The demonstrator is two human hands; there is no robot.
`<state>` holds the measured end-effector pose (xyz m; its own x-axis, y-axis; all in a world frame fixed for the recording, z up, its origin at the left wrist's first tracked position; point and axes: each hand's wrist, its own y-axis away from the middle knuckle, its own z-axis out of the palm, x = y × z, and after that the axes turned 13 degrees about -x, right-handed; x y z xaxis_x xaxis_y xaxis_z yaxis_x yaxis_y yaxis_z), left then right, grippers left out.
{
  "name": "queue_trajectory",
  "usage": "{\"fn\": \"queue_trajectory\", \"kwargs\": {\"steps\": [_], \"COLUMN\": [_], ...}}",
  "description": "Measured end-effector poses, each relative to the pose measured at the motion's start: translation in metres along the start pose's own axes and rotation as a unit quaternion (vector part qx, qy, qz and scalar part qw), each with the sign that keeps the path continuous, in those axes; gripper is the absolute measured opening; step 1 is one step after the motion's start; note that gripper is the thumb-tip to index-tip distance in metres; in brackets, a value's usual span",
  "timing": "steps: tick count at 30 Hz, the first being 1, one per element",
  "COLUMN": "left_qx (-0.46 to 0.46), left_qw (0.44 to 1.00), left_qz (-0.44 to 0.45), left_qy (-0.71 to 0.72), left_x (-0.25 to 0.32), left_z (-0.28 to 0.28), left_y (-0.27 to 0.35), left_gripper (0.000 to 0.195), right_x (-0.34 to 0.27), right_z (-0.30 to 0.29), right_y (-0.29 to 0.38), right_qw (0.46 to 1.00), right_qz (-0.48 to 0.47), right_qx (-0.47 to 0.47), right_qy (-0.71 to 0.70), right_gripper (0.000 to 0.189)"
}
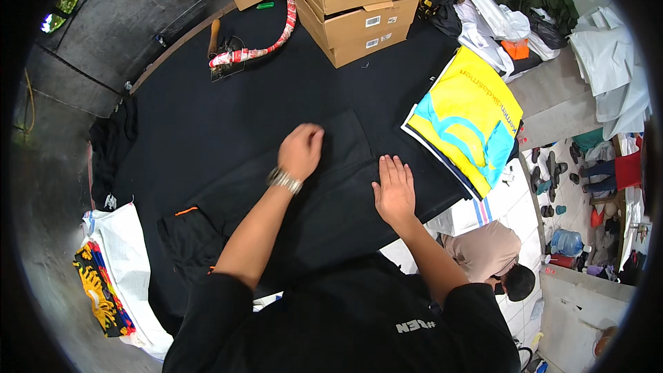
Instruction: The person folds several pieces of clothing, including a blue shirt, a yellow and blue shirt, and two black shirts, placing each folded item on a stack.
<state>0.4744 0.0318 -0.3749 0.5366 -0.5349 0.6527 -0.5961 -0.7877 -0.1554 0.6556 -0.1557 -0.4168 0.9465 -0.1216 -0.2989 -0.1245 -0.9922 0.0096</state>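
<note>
A black garment [331,186] lies spread on the black cloth-covered table [181,98] in front of me. Its near left part is bunched and shows orange trim [186,211]. My left hand [300,151], with a metal-band watch on the wrist, is over the garment's upper part. Its fingers are curled in and slightly blurred, and no cloth shows lifted in them. Palm down, my right hand [396,189] rests flat at the garment's right edge with its fingers stretched out. It holds nothing.
An iron-like tool with a wooden handle [214,36] and a tape-wrapped hose [285,36] sits at the far left. Cardboard boxes [362,26] are stacked at the back. Folded yellow fabric [466,109] tops a pile on the right. A person [484,254] crouches below the table.
</note>
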Motion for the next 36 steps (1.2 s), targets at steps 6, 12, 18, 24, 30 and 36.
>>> {"fn": "queue_trajectory", "kwargs": {"steps": [6, 12, 18, 24, 30, 36], "left_qx": [-0.101, -0.09, -0.072, -0.063, -0.139, -0.286], "left_qw": [0.986, 0.951, 0.9, 0.99, 0.974, 0.945], "left_qz": [-0.115, -0.08, -0.111, -0.08, -0.03, -0.018], "left_qy": [-0.068, 0.285, 0.414, 0.097, -0.175, -0.155], "left_x": [0.007, -0.011, -0.037, -0.044, -0.003, 0.049], "left_z": [0.068, 0.05, 0.014, 0.006, 0.044, 0.008], "left_y": [-0.066, -0.043, -0.017, 0.003, 0.029, 0.016], "left_gripper": [0.021, 0.01, 0.014, 0.03, 0.079, 0.047], "right_x": [-0.002, 0.002, -0.027, -0.069, -0.054, -0.008], "right_z": [-0.015, -0.019, -0.042, -0.018, -0.03, -0.049], "right_y": [-0.011, -0.028, -0.017, 0.003, 0.007, -0.012], "right_qw": [0.988, 0.979, 0.966, 0.955, 0.912, 0.898], "right_qz": [0.05, 0.097, -0.023, -0.111, -0.209, -0.089], "right_qx": [-0.035, -0.106, -0.219, -0.258, -0.254, -0.232], "right_qy": [-0.142, -0.147, -0.135, -0.097, -0.244, -0.362], "right_gripper": [0.059, 0.049, 0.017, 0.033, 0.047, 0.037]}}
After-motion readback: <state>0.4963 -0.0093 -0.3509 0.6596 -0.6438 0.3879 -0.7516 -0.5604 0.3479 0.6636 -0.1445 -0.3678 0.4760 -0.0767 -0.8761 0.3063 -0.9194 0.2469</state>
